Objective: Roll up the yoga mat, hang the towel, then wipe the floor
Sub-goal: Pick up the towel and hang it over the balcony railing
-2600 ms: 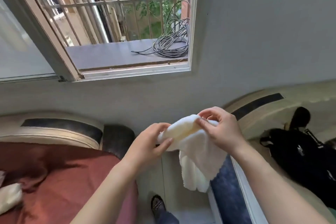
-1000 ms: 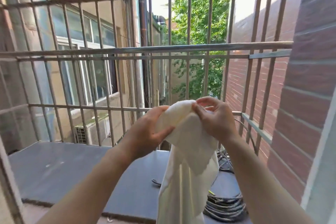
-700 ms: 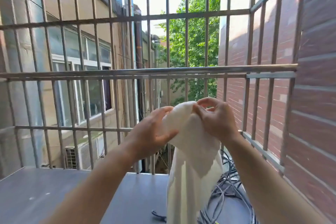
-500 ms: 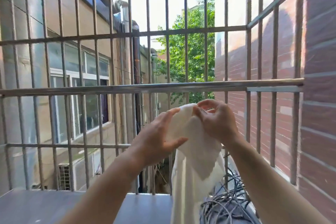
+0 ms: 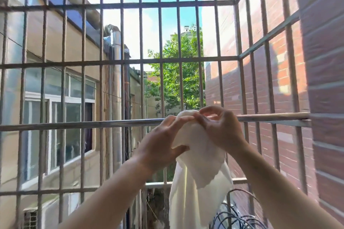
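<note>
at the rail (image 5: 104, 124), bunched cream towel (image 5: 197, 171)

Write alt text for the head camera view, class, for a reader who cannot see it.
Two bare hands, left hand and right hand, hold a white towel bunched up at a horizontal metal rail inside a barred window cage. Coiled cables lie below.

The towel (image 5: 197, 171) is cream-white and soft, bunched at its top (at the height of a horizontal rail (image 5: 93, 123)) and hanging down in loose folds toward 6 o'clock, one scalloped edge showing.
</note>
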A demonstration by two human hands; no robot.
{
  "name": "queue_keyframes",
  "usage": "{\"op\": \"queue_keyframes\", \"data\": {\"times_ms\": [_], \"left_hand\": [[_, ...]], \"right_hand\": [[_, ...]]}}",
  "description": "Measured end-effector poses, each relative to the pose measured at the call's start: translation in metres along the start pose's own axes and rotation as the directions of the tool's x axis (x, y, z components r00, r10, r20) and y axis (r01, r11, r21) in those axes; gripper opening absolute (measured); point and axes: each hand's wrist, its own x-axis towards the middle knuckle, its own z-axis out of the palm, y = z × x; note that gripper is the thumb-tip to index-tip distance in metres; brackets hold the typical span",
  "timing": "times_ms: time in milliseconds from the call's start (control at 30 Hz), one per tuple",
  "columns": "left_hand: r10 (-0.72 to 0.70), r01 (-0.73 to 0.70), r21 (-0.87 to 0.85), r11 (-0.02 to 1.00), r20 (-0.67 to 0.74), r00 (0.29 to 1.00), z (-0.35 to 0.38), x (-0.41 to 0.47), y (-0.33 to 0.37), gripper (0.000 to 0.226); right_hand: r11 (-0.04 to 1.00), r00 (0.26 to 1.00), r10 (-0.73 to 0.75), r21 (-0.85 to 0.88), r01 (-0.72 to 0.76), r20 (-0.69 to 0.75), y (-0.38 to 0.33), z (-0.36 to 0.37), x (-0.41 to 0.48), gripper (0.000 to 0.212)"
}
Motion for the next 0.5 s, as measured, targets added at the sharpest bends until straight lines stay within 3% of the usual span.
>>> {"op": "queue_keyframes", "data": {"times_ms": [300, 500], "left_hand": [[-0.009, -0.006, -0.112, 0.994, -0.129, 0.992, -0.003, 0.065, -0.042, 0.057], [-0.085, 0.055, -0.16, 0.986, -0.192, 0.978, 0.005, 0.091, -0.064, 0.037]], "right_hand": [[0.993, 0.997, -0.058, -0.1, 0.063, 0.059, -0.005, -0.002, 0.061, 0.016], [0.99, 0.946, -0.138, 0.034, 0.134, 0.294, 0.026, -0.006, 0.053, 0.057]]}}
